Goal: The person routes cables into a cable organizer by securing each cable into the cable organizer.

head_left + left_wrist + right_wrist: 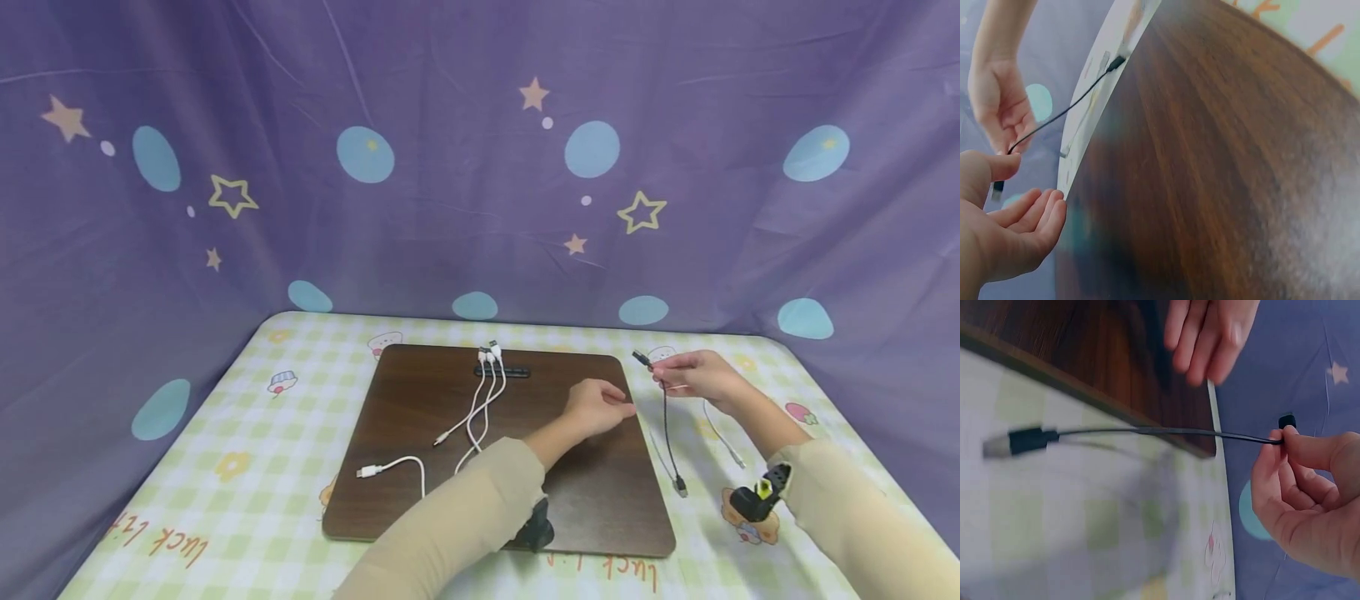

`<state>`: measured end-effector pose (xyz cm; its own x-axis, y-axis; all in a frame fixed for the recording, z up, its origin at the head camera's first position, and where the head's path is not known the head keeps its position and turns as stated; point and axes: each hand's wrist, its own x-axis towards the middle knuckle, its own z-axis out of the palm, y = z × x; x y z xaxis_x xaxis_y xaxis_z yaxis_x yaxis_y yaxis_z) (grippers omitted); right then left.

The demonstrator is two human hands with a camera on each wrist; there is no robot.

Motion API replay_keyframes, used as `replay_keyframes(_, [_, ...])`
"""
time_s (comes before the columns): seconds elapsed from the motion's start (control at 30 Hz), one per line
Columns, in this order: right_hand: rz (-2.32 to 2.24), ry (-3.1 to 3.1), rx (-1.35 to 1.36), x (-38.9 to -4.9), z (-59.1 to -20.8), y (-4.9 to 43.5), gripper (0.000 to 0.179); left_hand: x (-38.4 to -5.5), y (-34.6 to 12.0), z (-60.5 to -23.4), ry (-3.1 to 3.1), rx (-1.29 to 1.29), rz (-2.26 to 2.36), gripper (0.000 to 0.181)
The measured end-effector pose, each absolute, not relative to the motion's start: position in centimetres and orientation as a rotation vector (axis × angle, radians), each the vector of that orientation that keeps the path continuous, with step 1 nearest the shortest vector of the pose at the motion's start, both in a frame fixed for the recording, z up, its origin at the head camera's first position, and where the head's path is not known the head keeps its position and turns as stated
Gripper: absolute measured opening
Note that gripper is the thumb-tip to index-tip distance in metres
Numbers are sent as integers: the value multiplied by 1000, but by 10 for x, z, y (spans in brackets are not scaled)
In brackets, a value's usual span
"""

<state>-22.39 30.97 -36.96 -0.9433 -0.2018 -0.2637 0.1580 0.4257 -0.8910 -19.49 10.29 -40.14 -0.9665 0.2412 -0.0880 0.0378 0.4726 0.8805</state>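
Observation:
My right hand [701,377] pinches a short black USB cable [1179,431] close to one plug, between thumb and fingertips. That plug [641,358] sticks out past the fingers, while the other plug [1029,441] hangs over the cloth to the right of the brown wooden board [592,508]. Above the board's right edge, my left hand [596,407] holds nothing, its thumb and fingers apart in the left wrist view. Near my right hand a white cable [726,443] lies on the cloth, partly hidden by that hand.
Several white cables lie on the board, their plugs [496,350] bunched at its far edge by a black strip [517,372]. Another white plug [369,472] is at the board's left, its cable running under my left sleeve. A purple curtain [465,233] stands behind the checked tablecloth [255,500].

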Motion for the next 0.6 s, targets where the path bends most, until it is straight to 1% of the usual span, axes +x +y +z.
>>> replay_keyframes(0.07, [-1577, 2299, -45, -224, -367, 303, 38, -193, 104, -401, 2485, 228, 1524, 18])
replay_keyframes(0.27, [-1695, 2152, -43, -225, -360, 287, 16, -190, 106, -404, 2256, 194, 1697, 17])
replay_keyframes(0.33, [-1722, 2121, -34, -227, -360, 283, 15, -189, 107, -405, 2133, 171, 1783, 18])
replay_keyframes(0.5, [-1765, 2066, -26, -232, -361, 274, 24, -189, 106, -408, 1859, 81, 1927, 19])
replay_keyframes(0.6, [-1795, 2023, -14, -235, -361, 270, 17, -187, 103, -408, 1756, 35, 1946, 18])
